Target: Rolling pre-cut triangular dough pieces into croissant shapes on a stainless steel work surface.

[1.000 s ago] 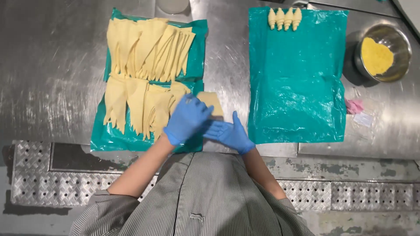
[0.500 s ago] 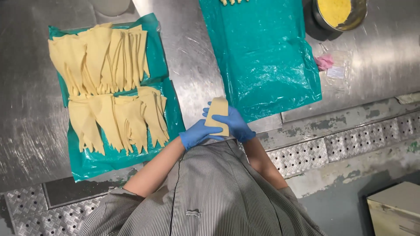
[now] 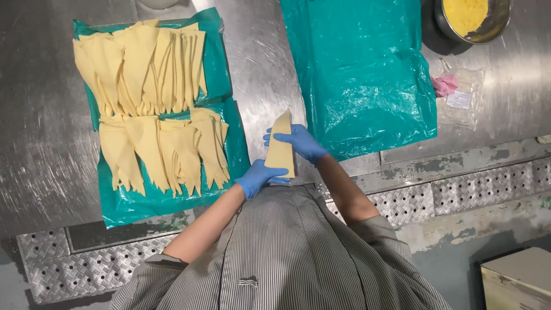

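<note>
While both gloved hands, left (image 3: pixel 258 177) and right (image 3: pixel 299 142), pinch a dough triangle (image 3: pixel 280 147), their fingers cover its lower edge.

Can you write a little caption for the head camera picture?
Left hand and right hand in blue gloves hold a pale dough strip over a steel table.

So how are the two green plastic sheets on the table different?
The left green sheet is covered with rows of pale yellow dough triangles; the right green sheet is almost bare. The left one lies flatter, the right one looks more crinkled and shiny. Both are teal plastic on the steel table.
</note>
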